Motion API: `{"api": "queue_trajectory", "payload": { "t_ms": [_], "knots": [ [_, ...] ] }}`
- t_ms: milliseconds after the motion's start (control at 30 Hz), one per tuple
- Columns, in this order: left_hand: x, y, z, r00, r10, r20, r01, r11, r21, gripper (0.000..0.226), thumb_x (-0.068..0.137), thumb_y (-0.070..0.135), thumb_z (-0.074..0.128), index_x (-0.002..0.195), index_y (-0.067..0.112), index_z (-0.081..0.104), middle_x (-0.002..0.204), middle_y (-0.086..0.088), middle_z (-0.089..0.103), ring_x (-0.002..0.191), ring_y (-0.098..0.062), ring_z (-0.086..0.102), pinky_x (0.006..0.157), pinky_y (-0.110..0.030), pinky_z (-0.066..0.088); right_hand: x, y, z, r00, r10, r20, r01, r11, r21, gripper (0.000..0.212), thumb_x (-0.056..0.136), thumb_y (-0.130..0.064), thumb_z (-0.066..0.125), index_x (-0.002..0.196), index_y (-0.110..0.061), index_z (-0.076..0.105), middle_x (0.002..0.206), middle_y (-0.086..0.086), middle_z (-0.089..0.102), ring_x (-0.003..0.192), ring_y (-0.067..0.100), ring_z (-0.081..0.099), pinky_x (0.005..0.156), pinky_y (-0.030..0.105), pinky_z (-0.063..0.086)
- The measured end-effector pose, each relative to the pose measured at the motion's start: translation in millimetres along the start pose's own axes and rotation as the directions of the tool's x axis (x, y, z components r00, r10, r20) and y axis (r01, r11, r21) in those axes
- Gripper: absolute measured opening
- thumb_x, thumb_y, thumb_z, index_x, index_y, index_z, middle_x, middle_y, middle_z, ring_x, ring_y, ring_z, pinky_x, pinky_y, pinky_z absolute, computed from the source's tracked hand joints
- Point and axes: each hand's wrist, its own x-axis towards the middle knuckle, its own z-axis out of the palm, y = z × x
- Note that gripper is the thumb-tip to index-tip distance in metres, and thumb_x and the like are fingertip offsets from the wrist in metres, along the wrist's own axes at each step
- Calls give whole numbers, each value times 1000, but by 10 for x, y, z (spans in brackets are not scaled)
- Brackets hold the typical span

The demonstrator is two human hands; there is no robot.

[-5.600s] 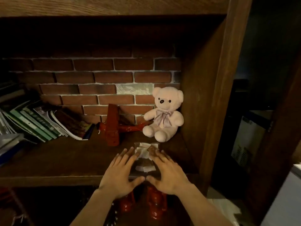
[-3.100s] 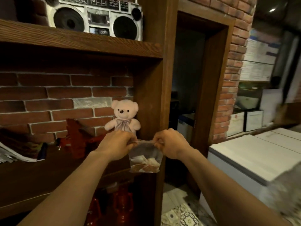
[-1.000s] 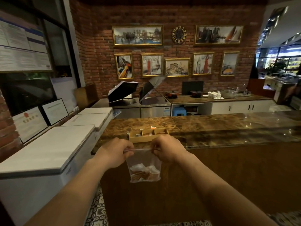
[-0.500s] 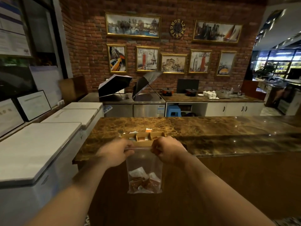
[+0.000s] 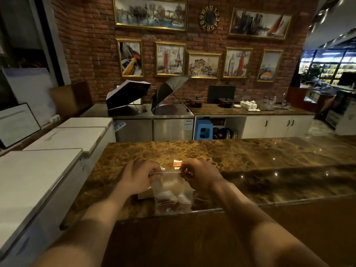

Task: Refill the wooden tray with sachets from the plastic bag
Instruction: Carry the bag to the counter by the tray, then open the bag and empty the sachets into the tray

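A clear plastic bag (image 5: 173, 197) with brown and white sachets at its bottom hangs over the near edge of the marble counter (image 5: 240, 166). My left hand (image 5: 137, 177) pinches the left end of its top strip, my right hand (image 5: 199, 175) the right end. The wooden tray (image 5: 144, 194) sits on the counter right behind the bag, mostly hidden by my hands and the bag; only a pale corner shows. An orange sachet (image 5: 177, 164) pokes up between my hands.
White chest freezers (image 5: 48, 166) stand along the left. Behind the counter are steel units with open lids (image 5: 134, 105), a blue stool (image 5: 203, 131) and a back counter with pots and white cups (image 5: 248, 105). A brick wall with paintings is at the back.
I have moved closer to the counter. The bag, held below the counter edge before, is now raised over the counter in front of the tray.
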Motion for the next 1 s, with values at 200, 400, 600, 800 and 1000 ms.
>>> {"api": "queue_trajectory", "payload": {
  "t_ms": [200,400,600,800,1000],
  "knots": [
    [482,-82,153,999,-34,34,34,999,13,16,94,39,66,108,34,74,111,11,75,106,-11,66,90,-34,53,521,324,33,998,-23,62,21,999,29,20,95,-27,63,113,-29,71,112,-2,73,101,17,66,89,43,56],
    [953,-132,367,991,-136,7,136,989,-52,15,92,35,68,106,37,72,100,10,63,102,-13,53,78,-30,41,1016,618,34,991,-51,123,24,976,218,19,97,-26,62,100,-15,77,95,3,75,88,18,68,85,46,58],
    [1322,-84,429,979,-196,-57,197,980,17,16,90,44,67,107,42,67,106,15,72,102,-14,65,81,-35,51,1352,904,5,973,-71,221,-46,875,482,16,99,-10,60,102,-3,74,90,17,78,73,23,75,59,22,59],
    [1586,-31,462,879,-460,-121,417,868,-271,22,91,45,66,113,37,65,110,11,71,95,-10,66,77,-32,55,1567,931,-84,912,113,395,-382,589,713,25,100,0,57,122,11,61,83,15,65,59,23,63,39,27,55],
    [1814,40,524,833,-479,276,509,471,-720,23,96,37,65,110,19,66,90,-7,74,68,-20,76,54,-32,59,1771,829,-80,890,165,425,-442,543,714,29,98,-3,62,125,7,63,113,26,70,81,27,70,47,31,58]
  ]
}}
